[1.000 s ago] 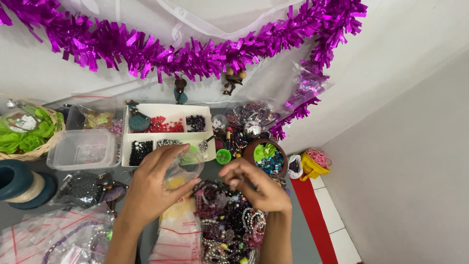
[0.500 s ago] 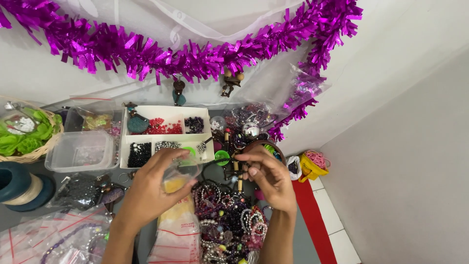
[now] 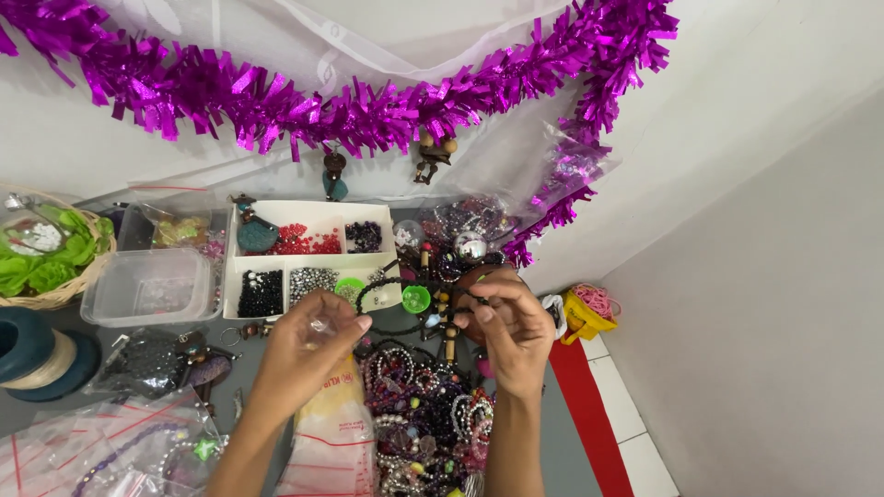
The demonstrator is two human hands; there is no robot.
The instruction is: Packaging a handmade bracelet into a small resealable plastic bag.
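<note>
My left hand pinches a small clear plastic bag between thumb and fingers, just in front of the white bead tray. My right hand holds a dark bead bracelet by one end. Its loop stretches left toward my left hand, and a few wooden beads dangle from it. Both hands hover over a heap of mixed bead bracelets.
A clear plastic box, a basket with green fabric and a blue spool stand at the left. Zip bags lie near my left arm. Purple tinsel hangs on the wall. A yellow basket sits at the right.
My right hand rose from the bracelet heap, lifting a dark bead bracelet up and back. My left hand closed its fingers tighter on the clear bag and shifted slightly right.
</note>
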